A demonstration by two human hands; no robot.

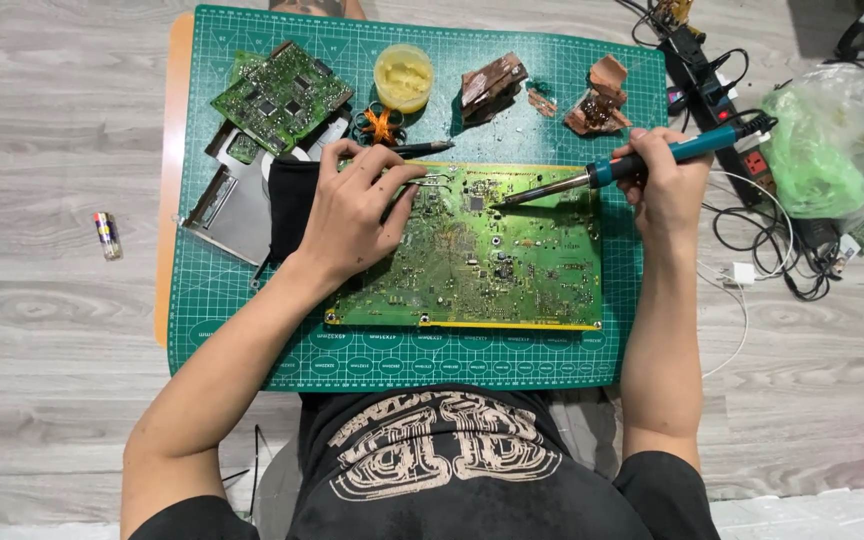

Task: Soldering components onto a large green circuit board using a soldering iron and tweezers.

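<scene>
A large green circuit board (492, 270) lies on a green cutting mat (242, 330). My right hand (667, 180) holds a blue-handled soldering iron (652, 158) whose tip touches the board near a small square chip (475, 203). My left hand (357, 210) rests on the board's upper left corner and pinches metal tweezers (434, 180) that point toward the same chip.
A smaller green board (280, 95), a metal frame (232, 205), a yellow tub (403, 76), orange-handled scissors (380, 125) and brown scraps (493, 85) sit on the mat's far side. A power strip (712, 90), tangled cables and a green plastic bag (817, 150) lie right. A small lighter (106, 235) lies left.
</scene>
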